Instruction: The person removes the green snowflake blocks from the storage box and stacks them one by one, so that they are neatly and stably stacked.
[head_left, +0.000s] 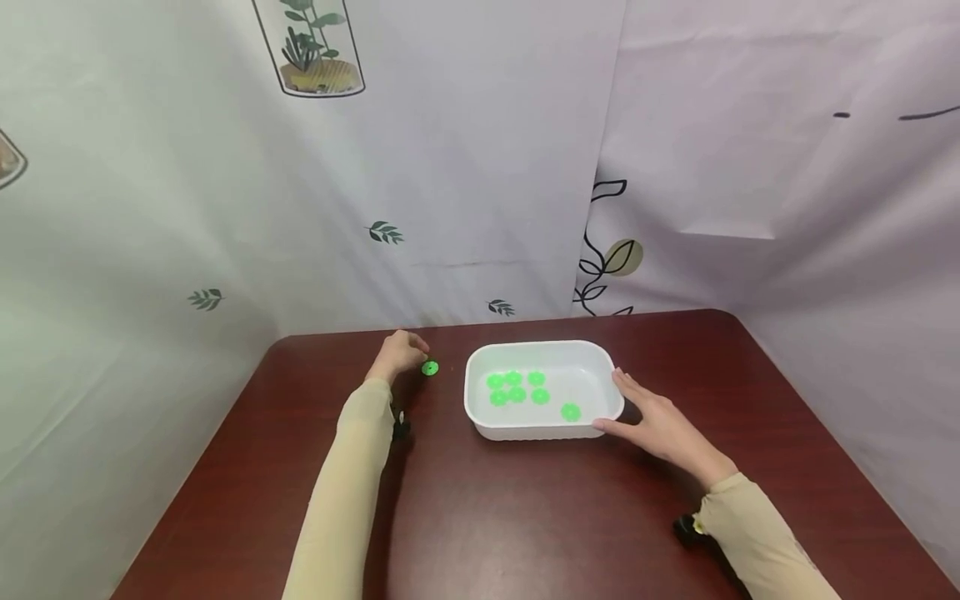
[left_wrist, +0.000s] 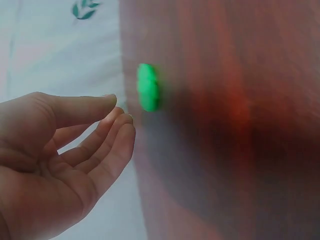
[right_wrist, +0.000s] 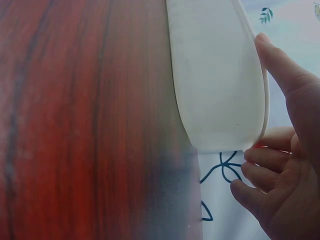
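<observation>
My left hand [head_left: 400,353] is over the table's far left part, fingers bent and fingertips close to the thumb. A small green disc [head_left: 430,367] lies just right of its fingertips. The left wrist view shows a gap between the blurred green disc [left_wrist: 148,87] and the left hand [left_wrist: 70,155], which holds nothing. My right hand [head_left: 660,425] grips the right end of a white container [head_left: 543,432], thumb at the near rim and fingers at the far side. In the right wrist view the right hand [right_wrist: 285,165] touches the white container [right_wrist: 220,80] at its rim and end.
Several green flower-shaped pieces [head_left: 517,394] lie flat inside the white container, mostly toward its left half. The dark red-brown table [head_left: 525,517] ends at a pale patterned curtain [head_left: 480,167] behind it.
</observation>
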